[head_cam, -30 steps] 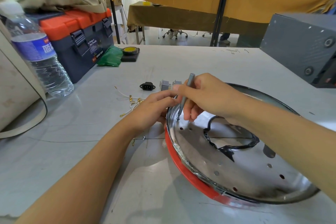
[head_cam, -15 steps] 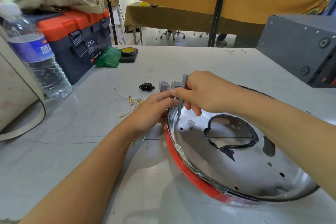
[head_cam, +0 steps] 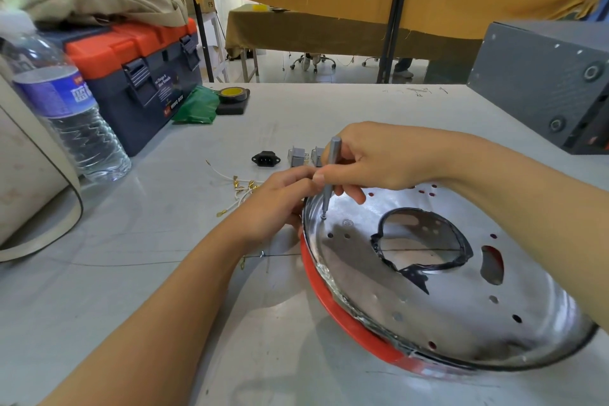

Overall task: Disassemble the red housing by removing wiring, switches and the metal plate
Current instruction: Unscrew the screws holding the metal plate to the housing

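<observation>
The round red housing lies on the grey table with a shiny metal plate seated inside it; the plate has a black-edged opening in its middle and several small holes. My right hand holds a slim grey screwdriver upright, its tip on a screw near the plate's left rim. My left hand grips the housing's left edge beside that screw. On the table behind lie a black power socket, two grey switches and loose white wires with brass terminals.
A water bottle stands at the left in front of an orange-lidded toolbox. A green bag and a tape roll sit behind. A grey box stands at the right. A thin wire crosses the table.
The camera view has tilted slightly. My right hand has shifted a little on the screwdriver, whose tip stays at the same screw. My left hand keeps its hold.
</observation>
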